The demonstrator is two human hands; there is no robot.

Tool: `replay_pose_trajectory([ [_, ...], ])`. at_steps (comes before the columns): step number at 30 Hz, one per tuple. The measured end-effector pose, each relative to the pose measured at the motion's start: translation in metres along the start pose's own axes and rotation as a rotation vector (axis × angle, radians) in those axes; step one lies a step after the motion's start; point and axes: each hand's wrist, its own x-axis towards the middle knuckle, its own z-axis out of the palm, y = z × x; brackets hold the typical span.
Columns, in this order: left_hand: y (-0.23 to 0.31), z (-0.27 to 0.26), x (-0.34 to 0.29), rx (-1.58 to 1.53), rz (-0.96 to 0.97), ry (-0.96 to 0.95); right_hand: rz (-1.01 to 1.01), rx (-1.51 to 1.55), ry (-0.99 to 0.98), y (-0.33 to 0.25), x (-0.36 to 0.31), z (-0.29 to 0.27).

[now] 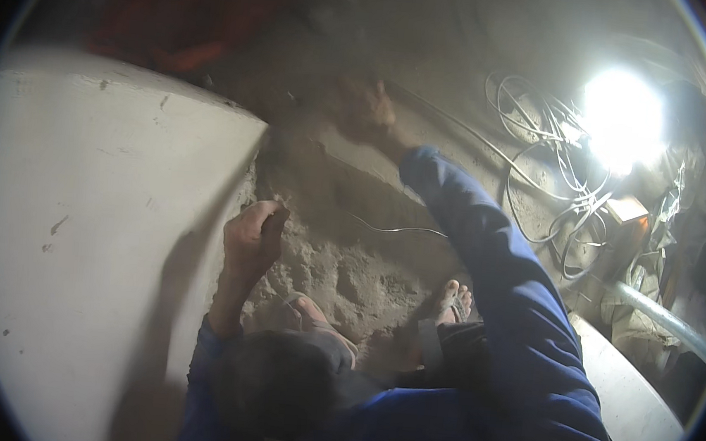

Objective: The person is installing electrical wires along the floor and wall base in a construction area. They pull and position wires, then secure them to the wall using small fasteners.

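Work looks under way in the head view, with no finished result apparent and the amount left impossible to judge. Left hand (252,233) sits beside the pale block (96,217), fingers curled; whether its grip closes on anything cannot be told. Right hand (370,112) reaches out over the dirt floor (357,279), too blurred to say if open or closed. Thin wire (402,229) runs between left hand and right sleeve (492,240); looped cables (563,158) lie near the bright lamp (622,117).

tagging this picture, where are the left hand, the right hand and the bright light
left hand (253,229), head view, its back
right hand (368,112), head view, its blurred middle
bright light (624,119), head view, middle of the glare
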Motion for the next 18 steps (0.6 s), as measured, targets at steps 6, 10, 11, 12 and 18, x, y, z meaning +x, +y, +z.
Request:
replay_pose_trajectory([
  [6, -0.024, 0.003, -0.005, -0.114, -0.143, 0.021, 0.143, -0.074, -0.066, 0.069, -0.058, -0.020],
  [10, -0.035, 0.008, 0.006, 0.004, -0.210, 0.006, 0.109, 0.080, -0.089, 0.087, -0.207, -0.060],
  [11, -0.036, 0.009, 0.009, 0.037, -0.199, 0.007, 0.128, 0.101, -0.106, 0.090, -0.235, -0.067],
  [12, -0.037, 0.011, 0.013, 0.034, -0.134, 0.011, 0.146, 0.107, -0.117, 0.094, -0.256, -0.073],
  [18, -0.033, 0.006, 0.015, 0.094, -0.211, -0.100, 0.224, 0.134, -0.071, 0.119, -0.272, -0.045],
])
